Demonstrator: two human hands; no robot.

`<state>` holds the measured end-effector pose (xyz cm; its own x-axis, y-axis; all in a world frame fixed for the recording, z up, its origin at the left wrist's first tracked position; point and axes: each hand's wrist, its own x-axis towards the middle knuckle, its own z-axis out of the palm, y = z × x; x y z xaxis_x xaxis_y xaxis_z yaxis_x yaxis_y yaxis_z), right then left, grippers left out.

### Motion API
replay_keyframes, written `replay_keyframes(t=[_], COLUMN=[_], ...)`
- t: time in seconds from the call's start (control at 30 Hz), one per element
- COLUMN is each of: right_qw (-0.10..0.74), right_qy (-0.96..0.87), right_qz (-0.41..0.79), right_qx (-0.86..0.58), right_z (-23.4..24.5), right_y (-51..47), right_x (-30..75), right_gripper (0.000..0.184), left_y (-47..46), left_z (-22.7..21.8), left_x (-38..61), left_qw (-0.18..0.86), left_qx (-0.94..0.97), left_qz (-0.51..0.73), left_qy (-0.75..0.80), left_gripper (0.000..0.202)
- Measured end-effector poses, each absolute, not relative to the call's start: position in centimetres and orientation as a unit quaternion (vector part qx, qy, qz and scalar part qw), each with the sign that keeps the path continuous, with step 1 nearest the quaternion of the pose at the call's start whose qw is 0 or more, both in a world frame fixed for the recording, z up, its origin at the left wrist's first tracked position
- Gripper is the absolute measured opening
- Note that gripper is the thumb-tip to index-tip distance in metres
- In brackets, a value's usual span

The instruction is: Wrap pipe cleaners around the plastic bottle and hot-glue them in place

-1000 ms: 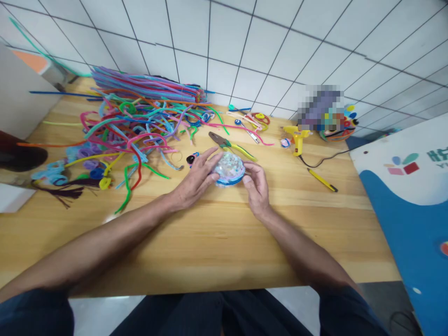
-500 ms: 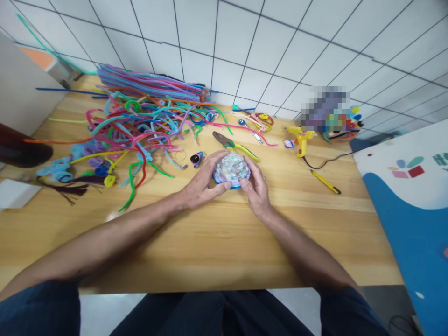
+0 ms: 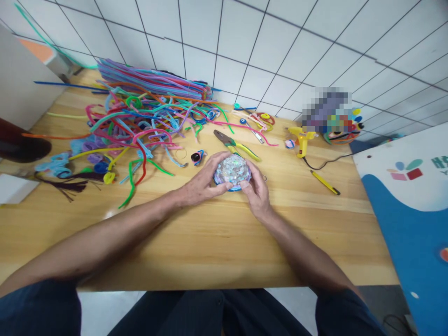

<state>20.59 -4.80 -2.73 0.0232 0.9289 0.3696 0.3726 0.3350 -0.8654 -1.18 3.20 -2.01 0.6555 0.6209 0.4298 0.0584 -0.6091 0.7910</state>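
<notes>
Between my two hands is a round, shiny, domed thing [image 3: 232, 170], silvery on top with a blue-purple rim; its exact kind does not show. My left hand [image 3: 206, 182] wraps its left side, thumb along the near edge. On the right side, my right hand [image 3: 258, 191] curls round it with the thumb on the near rim. Just behind it lie pliers [image 3: 241, 148] with green and yellow handles. A small black piece wound with pink and blue [image 3: 196, 157] rests left of the pliers, close to my left fingers.
A tangled heap of coloured pipe cleaners [image 3: 140, 121] covers the back left, with a bundle of straight pipe cleaners [image 3: 154, 84] behind it. A yellow glue gun [image 3: 302, 139] stands at the back right, its cord trailing. Near it lies a yellow cutter knife [image 3: 325, 182]. A tiled wall [image 3: 238, 56] bounds the table.
The view has shifted slightly. Both hands keep their hold on the domed thing, which is tipped a little differently, so its top looks more silvery.
</notes>
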Motion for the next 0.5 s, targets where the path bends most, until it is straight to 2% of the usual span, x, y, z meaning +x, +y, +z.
replay_keyframes(t=[0.27,0.4,0.5], right_qw=[0.523,0.556,0.531], right_qy=[-0.610,-0.596,-0.613], right_qz=[0.271,0.279,0.279], right_qx=[-0.530,-0.508,-0.514], right_z=[-2.4,-2.4,-2.5], right_y=[-5.2,-4.9,-4.7], right_x=[20.0,20.0,20.3], right_gripper=[0.063,0.061,0.059], left_y=[2.0,1.8,2.0], left_z=[-1.4,-1.0,-1.3], left_x=[-0.8,-1.1,-1.5], left_qw=[0.295,0.338,0.369], left_qx=[0.805,0.808,0.814], left_qz=[0.434,0.402,0.363], left_qy=[0.276,0.265,0.265], left_gripper=[0.085,0.066,0.067])
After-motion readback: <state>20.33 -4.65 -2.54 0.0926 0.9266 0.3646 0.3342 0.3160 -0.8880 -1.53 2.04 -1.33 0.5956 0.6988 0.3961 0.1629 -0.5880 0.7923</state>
